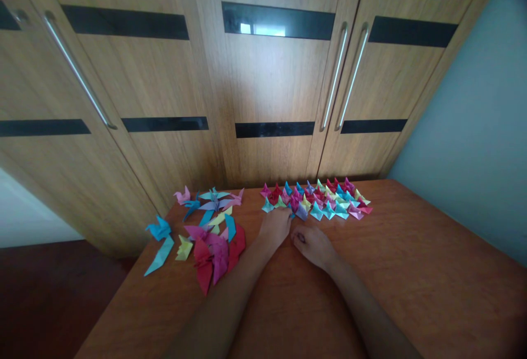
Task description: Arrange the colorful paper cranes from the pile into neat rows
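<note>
My left hand [276,224] reaches to the front row of small folded-paper pieces at the back of the table. Its fingers are closed on a blue origami piece [292,213], mostly hidden behind them. Just right of that is a lavender origami piece [302,212]. My right hand [313,245] rests on the table a little nearer to me, fingers curled in, with nothing visible in it. Several colourful origami pieces [329,211] stand close together in rows behind both hands.
Left of my forearm lies a loose group of origami cranes, among them a magenta crane [218,249], a red crane [203,263] and a blue crane [158,229]. The wooden table [411,271] backs onto a wardrobe [272,84]. A pale wall [469,145] stands at the right.
</note>
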Available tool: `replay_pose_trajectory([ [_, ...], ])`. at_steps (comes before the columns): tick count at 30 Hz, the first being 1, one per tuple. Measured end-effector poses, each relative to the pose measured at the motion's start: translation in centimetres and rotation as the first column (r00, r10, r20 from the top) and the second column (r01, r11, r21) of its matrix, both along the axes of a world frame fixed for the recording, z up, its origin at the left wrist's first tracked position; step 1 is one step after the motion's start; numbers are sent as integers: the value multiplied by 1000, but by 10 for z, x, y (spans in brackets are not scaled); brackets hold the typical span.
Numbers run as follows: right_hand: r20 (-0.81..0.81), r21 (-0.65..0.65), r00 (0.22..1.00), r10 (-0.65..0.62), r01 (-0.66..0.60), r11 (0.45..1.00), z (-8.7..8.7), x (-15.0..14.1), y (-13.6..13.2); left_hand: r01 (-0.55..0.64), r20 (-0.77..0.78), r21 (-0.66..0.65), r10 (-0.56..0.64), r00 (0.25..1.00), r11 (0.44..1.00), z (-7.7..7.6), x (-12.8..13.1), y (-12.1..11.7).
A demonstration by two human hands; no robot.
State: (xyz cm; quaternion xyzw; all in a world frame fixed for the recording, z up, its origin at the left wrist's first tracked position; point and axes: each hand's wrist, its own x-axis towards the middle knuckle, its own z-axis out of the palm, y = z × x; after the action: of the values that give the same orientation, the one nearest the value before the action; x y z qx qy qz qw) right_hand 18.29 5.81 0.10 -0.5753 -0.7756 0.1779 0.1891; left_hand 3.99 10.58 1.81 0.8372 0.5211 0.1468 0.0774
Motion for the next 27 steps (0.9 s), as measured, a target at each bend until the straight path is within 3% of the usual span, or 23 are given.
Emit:
replay_pose_trajectory([
  [11,-12,-2,1000,14,-14,1000,-3,1,2,7,37,-2,-7,999,1000,-3,8,4],
  [17,-2,1,1000,12,-12,1000,-4,1,1,10,63,2,-10,998,1000,8,0,-17],
  [22,-29,5,999,37,-37,999,-4,2,0,34,122,40,-39,992,999,23,-31,-55],
  [27,-30,-4,999,23,-23,1000,-8,3,1,-64,194,131,38,980,989,40,-98,-85],
])
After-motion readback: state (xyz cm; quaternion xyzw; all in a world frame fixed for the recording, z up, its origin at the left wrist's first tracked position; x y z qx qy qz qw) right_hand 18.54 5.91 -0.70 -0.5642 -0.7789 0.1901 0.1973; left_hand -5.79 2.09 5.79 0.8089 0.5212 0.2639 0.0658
